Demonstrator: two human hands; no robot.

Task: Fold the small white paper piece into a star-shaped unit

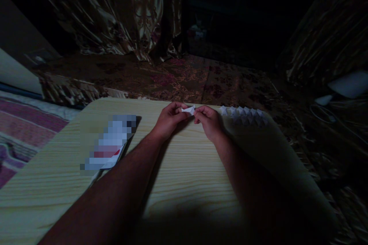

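Observation:
Over the far part of a pale wooden table (pixel 184 176), both hands meet at a small white folded paper piece (pixel 188 110). My left hand (pixel 169 120) pinches its left end between thumb and fingers. At the right end, the bent fingertips of my right hand (pixel 209 120) close on the same paper. Part of the paper is hidden behind the fingers, so its full shape cannot be made out. Just right of my right hand, several white folded paper stars (pixel 243 111) stand in rows near the table's far edge.
A blurred-out flat item (pixel 110 141) lies on the table's left side, beside my left forearm. Beyond the table are a patterned cloth-covered ledge (pixel 184 76) and hanging curtains (pixel 138 11). A white lamp-like object (pixel 352 84) with a cable sits at far right. Striped bedding (pixel 25 126) is at left.

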